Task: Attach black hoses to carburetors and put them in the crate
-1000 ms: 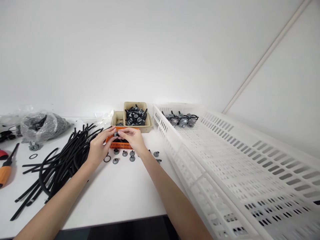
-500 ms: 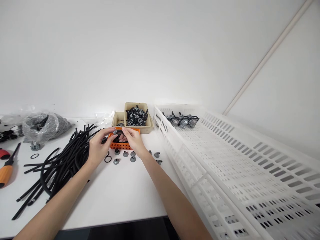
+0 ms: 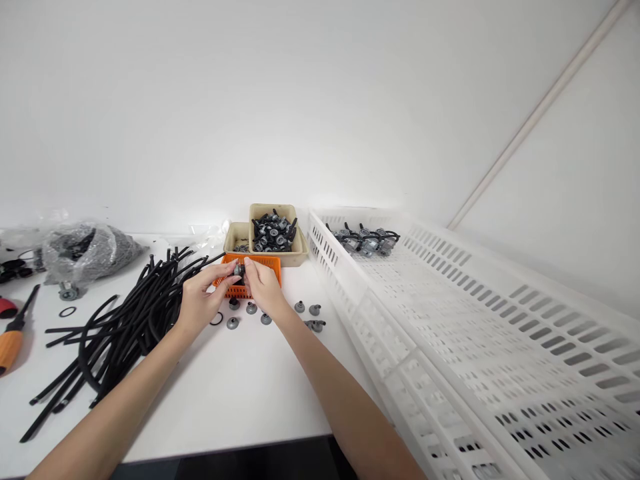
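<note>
My left hand (image 3: 200, 301) and my right hand (image 3: 263, 288) meet in front of a small orange basket (image 3: 270, 265). Both pinch one small grey and black fitting (image 3: 239, 271) between their fingertips. On the white table (image 3: 240, 387) just below the hands lie several small grey caps (image 3: 251, 308) and a black O-ring (image 3: 217, 319). A pile of black rubber tubes (image 3: 125, 320) lies left of my left hand.
Two beige bins (image 3: 295, 253) with black and grey parts stand behind the orange basket. A long white slotted crate (image 3: 450, 320) with a few assembled parts (image 3: 365, 241) fills the right. Far left are a plastic bag of parts (image 3: 85, 250) and an orange-handled screwdriver (image 3: 13, 337).
Both hands have drawn slightly toward me with the fitting, uncovering more of the orange basket. The right fingers have shifted on the part.
</note>
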Motion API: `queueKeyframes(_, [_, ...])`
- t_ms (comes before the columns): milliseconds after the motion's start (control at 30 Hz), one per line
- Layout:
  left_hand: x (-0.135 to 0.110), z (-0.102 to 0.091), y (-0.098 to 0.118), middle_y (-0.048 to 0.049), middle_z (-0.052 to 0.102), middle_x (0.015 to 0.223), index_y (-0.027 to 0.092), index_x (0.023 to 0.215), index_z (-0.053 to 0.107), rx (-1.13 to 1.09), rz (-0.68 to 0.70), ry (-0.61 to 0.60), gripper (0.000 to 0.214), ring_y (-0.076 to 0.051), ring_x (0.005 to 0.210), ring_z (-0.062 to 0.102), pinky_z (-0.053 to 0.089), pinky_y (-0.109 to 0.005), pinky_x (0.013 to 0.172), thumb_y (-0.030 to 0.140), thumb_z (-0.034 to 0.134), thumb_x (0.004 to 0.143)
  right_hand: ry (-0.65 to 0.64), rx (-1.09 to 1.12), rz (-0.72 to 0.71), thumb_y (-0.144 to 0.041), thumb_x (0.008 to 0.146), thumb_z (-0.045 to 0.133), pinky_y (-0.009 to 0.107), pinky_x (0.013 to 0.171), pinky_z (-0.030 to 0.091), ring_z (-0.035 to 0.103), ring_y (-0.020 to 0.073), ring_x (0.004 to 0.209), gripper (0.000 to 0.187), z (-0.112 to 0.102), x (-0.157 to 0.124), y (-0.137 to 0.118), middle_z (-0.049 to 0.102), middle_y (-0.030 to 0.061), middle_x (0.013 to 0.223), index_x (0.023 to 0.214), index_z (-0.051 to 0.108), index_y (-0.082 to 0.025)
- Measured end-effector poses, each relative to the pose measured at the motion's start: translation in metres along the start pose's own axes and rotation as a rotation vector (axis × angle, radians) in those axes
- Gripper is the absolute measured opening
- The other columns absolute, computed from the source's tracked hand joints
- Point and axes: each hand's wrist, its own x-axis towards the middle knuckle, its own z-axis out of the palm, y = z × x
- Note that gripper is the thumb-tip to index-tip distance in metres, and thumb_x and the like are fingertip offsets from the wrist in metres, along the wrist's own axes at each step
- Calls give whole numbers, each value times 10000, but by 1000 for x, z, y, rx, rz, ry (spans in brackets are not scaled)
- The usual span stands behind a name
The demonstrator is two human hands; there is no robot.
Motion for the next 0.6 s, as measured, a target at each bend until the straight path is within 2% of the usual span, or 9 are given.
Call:
queueKeyframes(167, [-1, 1, -2, -52, 758, 996, 209, 936, 736, -39, -23, -6, 152, -220, 924, 715, 591, -410, 883, 270, 699, 802, -30, 46, 25, -516, 906, 464, 313, 753, 469, 600, 221, 861, 399, -1, 1, -1, 593, 39, 678, 657, 579, -226])
queueKeyframes(333, [0, 0, -2, -49, 760, 991, 218, 929, 745, -49, -17, -41, 148, -223, 922, 717, 592, -408, 883, 272, 706, 797, -46, 81, 66, -531, 883, 498, 301, 686, 463, 586, 204, 769, 383, 0, 2, 3, 558, 20, 625, 677, 585, -221])
queueKeyframes(433, [0, 1, -1, -57, 757, 991, 204, 935, 733, -41, -45, -37, 154, -221, 924, 715, 594, -399, 875, 277, 695, 804, -40, 29, 52, -527, 907, 449, 296, 664, 449, 572, 196, 727, 397, 0, 2, 2, 525, 11, 589, 684, 564, -220])
queueKeyframes(600, [1, 1, 5, -71, 731, 969, 173, 970, 668, -59, -124, -42, 200, -213, 914, 713, 598, -371, 843, 298, 675, 814, -19, -94, 0, -476, 943, 399, 294, 707, 446, 596, 183, 738, 393, -3, 1, -5, 579, 12, 639, 702, 570, -216])
